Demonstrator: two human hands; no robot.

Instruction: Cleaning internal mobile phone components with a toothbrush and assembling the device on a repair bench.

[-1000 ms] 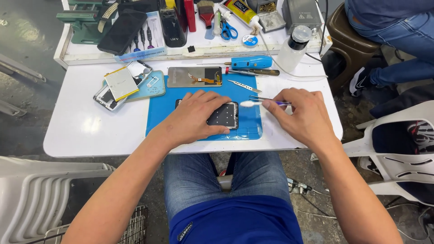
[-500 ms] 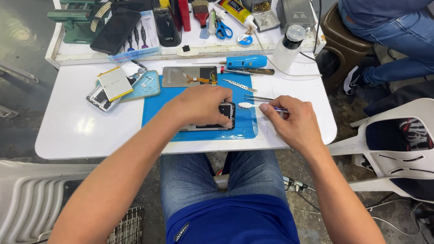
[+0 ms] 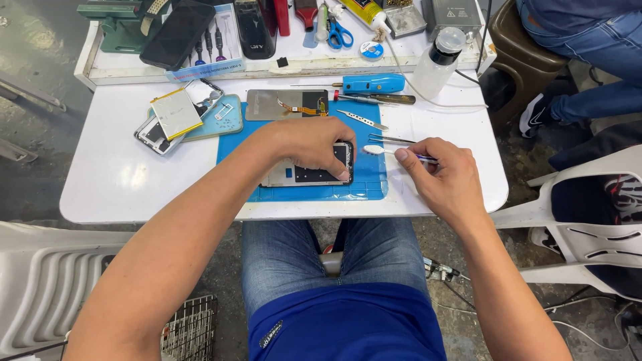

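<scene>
An opened phone body [image 3: 314,174] lies on a blue work mat [image 3: 371,184] on the white table [image 3: 114,180]. My left hand [image 3: 311,144] presses down on the phone and covers most of it. To its right, my right hand [image 3: 445,177] pinches a small white-headed brush [image 3: 378,150], whose head points left toward the phone's top edge. Metal tweezers [image 3: 391,140] lie just above the brush.
On the mat's far side lie a phone screen panel [image 3: 277,103], a second pair of tweezers [image 3: 361,120] and a blue screwdriver [image 3: 374,83]. A battery [image 3: 175,113] rests on phone parts at left. A white bottle [image 3: 438,63], scissors [image 3: 340,33] and tools crowd the back shelf. Another person's legs [image 3: 588,53] are at upper right.
My right hand with the brush has drawn slightly closer to the phone. My left hand stays pressed on the phone. The view has shifted a little.
</scene>
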